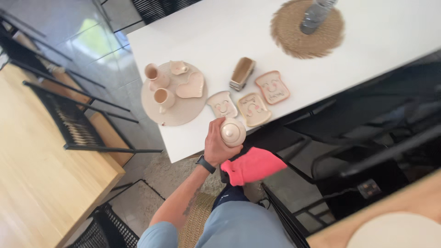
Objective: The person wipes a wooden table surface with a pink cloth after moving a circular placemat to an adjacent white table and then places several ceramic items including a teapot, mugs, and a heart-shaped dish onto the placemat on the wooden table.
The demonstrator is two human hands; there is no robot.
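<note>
Your left hand [216, 144] grips a small cream lidded jar [233, 132] above the white table's [220, 32] near edge. Pink cloth [252, 165] at 4 o'clock covers your right hand; grip unreadable. Three toast-shaped dishes [252, 109] lie at 12 o'clock, a round tray [177, 115] with cups [164, 97] at 10 o'clock.

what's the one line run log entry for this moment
left hand: grips cream lidded jar | right hand: hidden by pink cloth | white table: round tray, toast-shaped plates
</note>
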